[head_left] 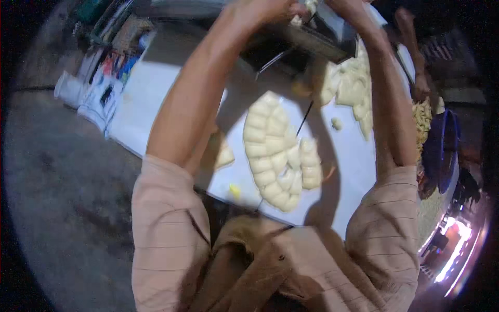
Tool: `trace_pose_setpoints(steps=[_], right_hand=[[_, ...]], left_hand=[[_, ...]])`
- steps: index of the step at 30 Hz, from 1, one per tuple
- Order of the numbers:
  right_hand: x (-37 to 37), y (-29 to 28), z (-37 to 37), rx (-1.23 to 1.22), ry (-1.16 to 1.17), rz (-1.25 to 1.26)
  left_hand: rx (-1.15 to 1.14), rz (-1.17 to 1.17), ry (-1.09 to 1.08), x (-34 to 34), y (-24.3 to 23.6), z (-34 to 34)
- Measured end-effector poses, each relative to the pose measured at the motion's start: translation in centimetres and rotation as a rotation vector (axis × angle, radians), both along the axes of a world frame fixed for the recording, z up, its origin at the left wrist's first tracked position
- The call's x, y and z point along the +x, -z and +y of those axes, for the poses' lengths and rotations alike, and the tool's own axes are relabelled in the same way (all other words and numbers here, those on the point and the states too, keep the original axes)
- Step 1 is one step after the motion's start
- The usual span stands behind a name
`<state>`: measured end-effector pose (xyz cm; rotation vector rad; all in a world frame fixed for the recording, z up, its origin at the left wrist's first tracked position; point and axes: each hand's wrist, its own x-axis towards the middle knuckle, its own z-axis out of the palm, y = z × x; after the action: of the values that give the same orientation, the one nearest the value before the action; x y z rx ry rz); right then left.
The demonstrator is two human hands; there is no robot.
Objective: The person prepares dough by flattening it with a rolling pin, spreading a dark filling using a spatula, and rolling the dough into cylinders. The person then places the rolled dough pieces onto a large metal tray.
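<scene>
Both arms reach away from me to the top edge, over a dark metal box-shaped thing [322, 41]. My left hand [283, 9] has its fingers closed by a small pale piece of dough [311, 7], which it seems to grip. Of my right hand [345, 3], only a part shows, with its fingers cut off by the top edge. Below, on the white table [353, 171], lies a slab of pale dough [267, 140] marked into blocks, with a hole near its lower end. A separate strip of dough [311, 164] sits just right of it.
More dough [353, 88] lies at the table's far right, near a small lump [336, 124]. Another person's hand [421, 88] is beside a heap of pale pieces [422, 122]. Cloths [101, 99] and a white cup-like container [70, 88] stand left.
</scene>
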<state>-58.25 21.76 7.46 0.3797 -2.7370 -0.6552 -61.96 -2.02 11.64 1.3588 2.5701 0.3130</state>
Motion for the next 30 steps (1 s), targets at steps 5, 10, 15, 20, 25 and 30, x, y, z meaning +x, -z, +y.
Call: trace_pose_setpoints(steps=[5,10,15,20,25,30], right_hand=[[16.8,-2.3,-10.3,-0.586,0.080,0.369],[29.9,4.7,-24.7,-0.893,-0.232,-0.284],[34.5,11.2,-31.0,-0.736,-0.178,-0.325],[38.6,9.3,-27.8,-0.900,-0.010,-0.311],[51.1,10.3,-19.7,-1.094,0.539,-0.104],[58.5,13.9,-21.0,-0.793,0.852,-0.350]], left_hand=[[0.726,0.416,0.034,1.9,3.2,-6.8],[0.736,0.489,-0.187,7.5,5.7,-17.1],[0.646,0.339,-0.304,14.1,10.4,-23.6],[0.502,0.130,-0.529,20.0,11.3,-26.7],[0.597,-0.066,-0.742,25.0,12.5,-30.5],[0.692,-0.287,-0.814,29.0,14.1,-27.6]])
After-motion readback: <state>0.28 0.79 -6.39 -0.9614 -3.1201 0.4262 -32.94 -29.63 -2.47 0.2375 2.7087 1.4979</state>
